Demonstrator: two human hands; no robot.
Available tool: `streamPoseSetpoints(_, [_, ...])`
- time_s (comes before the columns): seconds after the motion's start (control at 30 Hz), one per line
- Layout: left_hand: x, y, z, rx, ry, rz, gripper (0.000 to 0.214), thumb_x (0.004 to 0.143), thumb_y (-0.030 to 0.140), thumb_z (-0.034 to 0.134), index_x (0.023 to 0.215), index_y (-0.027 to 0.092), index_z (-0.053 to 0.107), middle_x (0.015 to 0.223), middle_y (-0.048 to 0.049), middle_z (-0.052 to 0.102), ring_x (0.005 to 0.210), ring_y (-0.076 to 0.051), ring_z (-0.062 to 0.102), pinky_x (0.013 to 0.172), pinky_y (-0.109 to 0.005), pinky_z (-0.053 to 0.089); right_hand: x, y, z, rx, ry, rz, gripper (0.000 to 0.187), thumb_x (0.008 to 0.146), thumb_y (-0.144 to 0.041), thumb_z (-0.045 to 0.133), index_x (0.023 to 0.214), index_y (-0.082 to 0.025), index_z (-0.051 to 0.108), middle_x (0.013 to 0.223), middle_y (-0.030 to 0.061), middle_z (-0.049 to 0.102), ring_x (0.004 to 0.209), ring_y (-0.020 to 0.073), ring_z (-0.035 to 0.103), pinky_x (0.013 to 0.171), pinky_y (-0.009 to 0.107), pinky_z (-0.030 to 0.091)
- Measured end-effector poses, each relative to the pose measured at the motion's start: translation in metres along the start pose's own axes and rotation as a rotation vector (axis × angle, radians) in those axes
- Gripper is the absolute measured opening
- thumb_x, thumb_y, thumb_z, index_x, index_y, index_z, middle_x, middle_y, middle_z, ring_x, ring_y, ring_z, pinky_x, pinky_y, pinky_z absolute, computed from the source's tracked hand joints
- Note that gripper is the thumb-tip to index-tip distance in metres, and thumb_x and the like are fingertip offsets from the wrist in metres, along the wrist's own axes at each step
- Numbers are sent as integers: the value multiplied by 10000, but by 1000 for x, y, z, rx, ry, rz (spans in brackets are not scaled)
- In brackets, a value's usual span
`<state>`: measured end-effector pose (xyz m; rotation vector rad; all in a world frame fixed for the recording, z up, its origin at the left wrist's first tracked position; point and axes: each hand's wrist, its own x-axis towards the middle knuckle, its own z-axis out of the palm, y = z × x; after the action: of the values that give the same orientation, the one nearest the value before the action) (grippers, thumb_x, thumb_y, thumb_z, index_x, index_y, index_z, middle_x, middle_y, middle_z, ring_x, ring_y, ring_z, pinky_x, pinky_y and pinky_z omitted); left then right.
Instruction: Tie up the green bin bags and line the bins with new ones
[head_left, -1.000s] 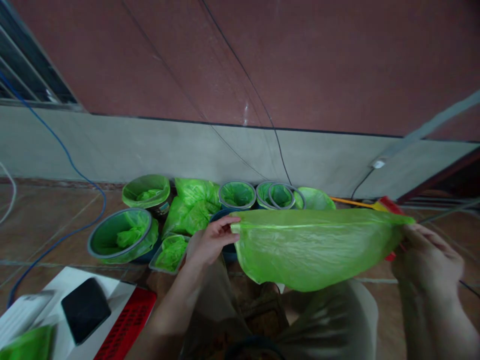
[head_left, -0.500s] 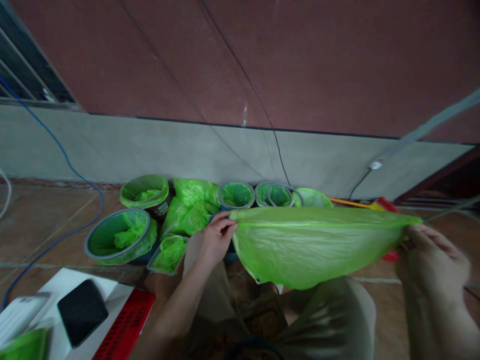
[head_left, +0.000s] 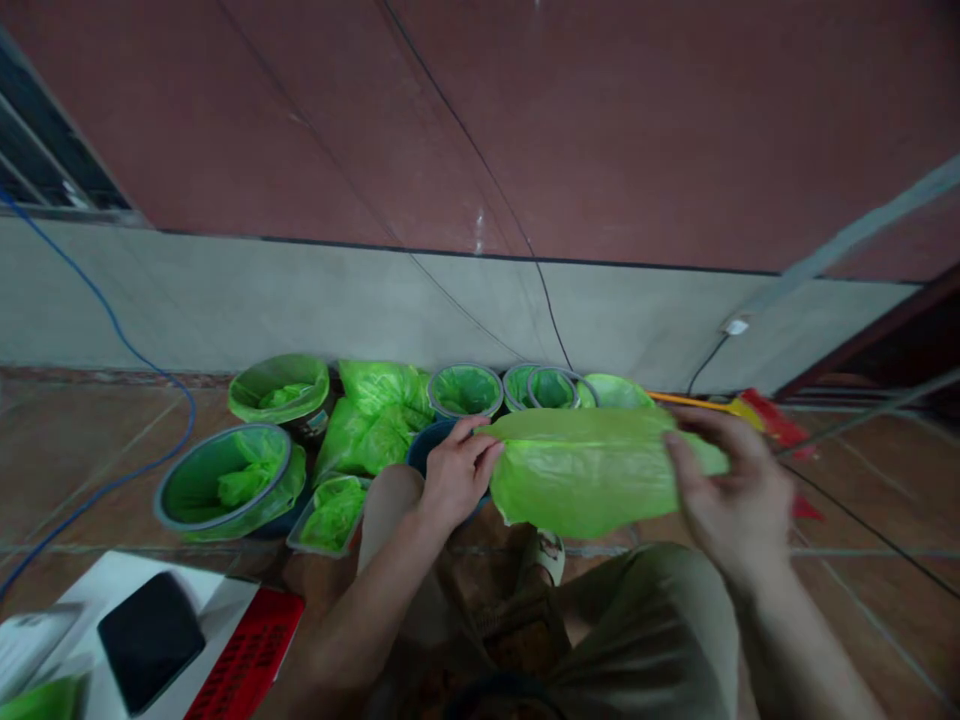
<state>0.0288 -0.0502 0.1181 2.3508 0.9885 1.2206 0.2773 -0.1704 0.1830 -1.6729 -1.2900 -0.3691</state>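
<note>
A thin green plastic bag (head_left: pixel 585 475) hangs between my hands above my knees. My left hand (head_left: pixel 454 470) pinches its left end, fingers closed on the rim. Closer in than before, my right hand (head_left: pixel 731 495) grips the bag's right part, fingers curled over the top edge. The bag sags in a shallow curve below both hands. Just behind my left hand sits a dark blue pot (head_left: pixel 426 447), mostly hidden.
Several round pots lined with green bags (head_left: pixel 225 480) stand along the grey wall base, with a loose green bag heap (head_left: pixel 375 415). A red basket (head_left: pixel 247 660), a white box and a black phone (head_left: pixel 150 640) lie at lower left. A red-and-yellow broom (head_left: pixel 750 408) and cables lie at right.
My right hand has moved left toward my left hand, so the bag is now bunched shorter instead of stretched wide. The view has shifted slightly.
</note>
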Motion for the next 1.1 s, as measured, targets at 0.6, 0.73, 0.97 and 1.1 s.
streamPoseSetpoints(0.6, [11,-52,83,-672,-78,-707,657,687,192,703,1321,207,531,1380,-122,538,1177,-265,568,958,-395,471,7,-9,-26,336,-130,333,230,714,-405,767,850,-220,742,866,27,727,782,179,652,696,293,520])
streamPoseSetpoints(0.73, [27,-57,101,-838,-88,-829,635,691,209,698,1309,199,549,1352,-130,581,1236,-268,539,1033,-404,401,13,3,-60,415,13,493,291,611,-386,847,825,-221,739,802,-5,697,695,109,594,584,192,468])
streamPoseSetpoints(0.97, [89,-6,128,-1157,-512,-807,457,876,476,501,1266,246,556,1328,-96,608,1135,-244,611,1001,-456,379,5,16,-83,576,32,676,346,538,-388,875,776,-202,706,674,-12,658,545,105,570,473,189,463])
streamPoseSetpoints(1.1, [99,39,168,-1237,-752,-736,505,835,541,571,1216,209,577,1185,-113,660,886,-208,665,842,-376,472,-14,7,-70,464,-138,570,256,643,-387,818,799,-208,721,717,8,676,622,143,612,545,221,507])
